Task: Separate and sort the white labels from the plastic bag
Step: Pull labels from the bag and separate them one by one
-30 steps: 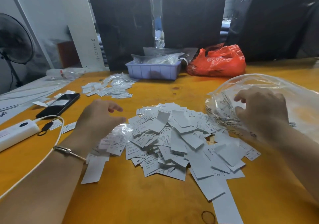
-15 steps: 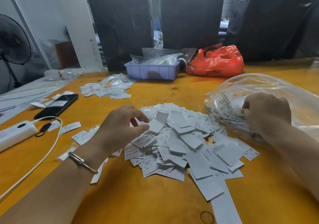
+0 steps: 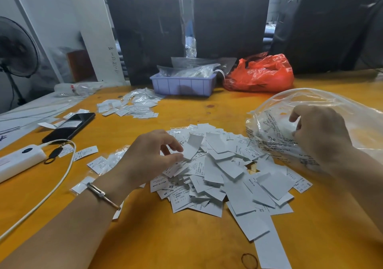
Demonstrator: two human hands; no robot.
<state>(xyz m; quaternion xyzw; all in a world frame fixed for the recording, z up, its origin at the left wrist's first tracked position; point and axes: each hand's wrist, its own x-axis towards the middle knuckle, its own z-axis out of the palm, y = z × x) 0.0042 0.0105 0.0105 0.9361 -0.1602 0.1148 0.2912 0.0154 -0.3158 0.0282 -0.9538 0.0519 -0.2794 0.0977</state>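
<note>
While left hand (image 3: 153,155) pinches one label (image 3: 191,146) atop pile (image 3: 223,177), right hand (image 3: 319,132) seemingly grips one plastic bag (image 3: 275,136).

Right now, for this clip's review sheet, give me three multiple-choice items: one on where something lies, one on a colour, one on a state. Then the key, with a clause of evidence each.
1. Where does the black phone lie?
A. On the table's left side, beside the white power bank
B. Inside the lavender tray
C. Under the red bag

2. What colour is the tabletop?
A. Grey
B. Orange-yellow
C. Green

3. What is the left hand doing?
A. Lying flat on bare table
B. Gripping the cable
C. Pinching a white label at the label pile

Key:
1 A: the phone sits just beyond the power bank at the left.
2 B: orange-yellow wood shows all around the pile.
3 C: thumb and fingers close on a label, while the right hand grips the clear plastic bag.
</note>
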